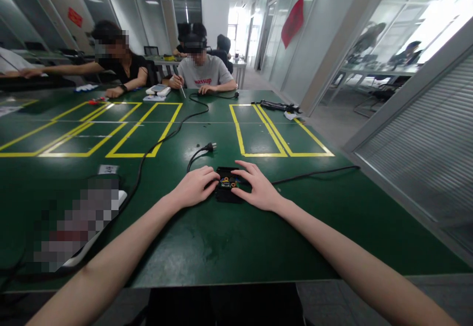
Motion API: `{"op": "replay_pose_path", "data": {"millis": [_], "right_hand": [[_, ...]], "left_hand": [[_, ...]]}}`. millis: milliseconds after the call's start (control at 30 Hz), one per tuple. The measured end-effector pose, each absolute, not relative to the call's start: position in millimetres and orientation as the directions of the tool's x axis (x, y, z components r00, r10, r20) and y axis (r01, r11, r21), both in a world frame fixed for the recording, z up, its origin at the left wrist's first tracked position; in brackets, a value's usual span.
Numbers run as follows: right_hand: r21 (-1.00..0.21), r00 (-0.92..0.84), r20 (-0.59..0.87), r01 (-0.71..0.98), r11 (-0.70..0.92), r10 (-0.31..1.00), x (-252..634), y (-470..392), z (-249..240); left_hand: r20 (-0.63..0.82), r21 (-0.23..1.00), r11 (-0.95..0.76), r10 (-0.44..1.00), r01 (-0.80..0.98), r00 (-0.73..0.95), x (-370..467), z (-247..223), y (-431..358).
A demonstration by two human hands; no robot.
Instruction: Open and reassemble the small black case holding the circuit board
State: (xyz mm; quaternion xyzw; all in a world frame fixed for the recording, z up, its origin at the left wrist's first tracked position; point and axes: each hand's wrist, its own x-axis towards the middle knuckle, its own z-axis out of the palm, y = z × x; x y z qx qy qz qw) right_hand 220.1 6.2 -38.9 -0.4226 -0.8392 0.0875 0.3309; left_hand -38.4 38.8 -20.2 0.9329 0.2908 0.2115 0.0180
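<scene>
An opened black power adapter (229, 199) lies on the green table in front of me. Inside its casing a circuit board (226, 183) shows, with ring-shaped orange coils. My left hand (197, 185) grips the adapter's left end, thumb and bent fingers closed together at the edge. Around the right end is my right hand (260, 186), its thumb and middle finger on the adapter while the index finger stretches out past the far side. The fingers cover both ends of the board. A black cord with a plug (211, 147) curves out beyond my left hand.
Another black cable (318, 173) runs right from the adapter. A long cord (177, 131) crosses the table at left, near a blurred-out object with a white edge (120, 200). Yellow tape rectangles (264, 155) mark the surface. Across sit co-workers; a black folded stand (277, 106) lies far right.
</scene>
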Motion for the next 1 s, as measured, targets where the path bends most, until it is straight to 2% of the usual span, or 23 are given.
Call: {"op": "replay_pose_path", "data": {"millis": [267,433,700,1000], "right_hand": [[-0.474,-0.48,0.446,0.589,0.655,0.755,242,9,-28],[-0.47,-0.534,0.369,0.599,0.649,0.761,243,7,-21],[-0.479,-0.443,0.372,0.662,0.577,0.816,231,9,-30],[-0.438,-0.472,0.379,0.666,0.604,0.796,230,5,-25]], "left_hand": [[0.337,0.172,-0.797,0.6,0.579,0.725,-42,-20,41],[0.33,0.188,-0.795,0.604,0.577,0.725,-43,-17,40],[0.296,0.207,-0.779,0.627,0.592,0.721,-42,-17,40],[0.242,0.237,-0.753,0.658,0.614,0.714,-42,-14,38]]}}
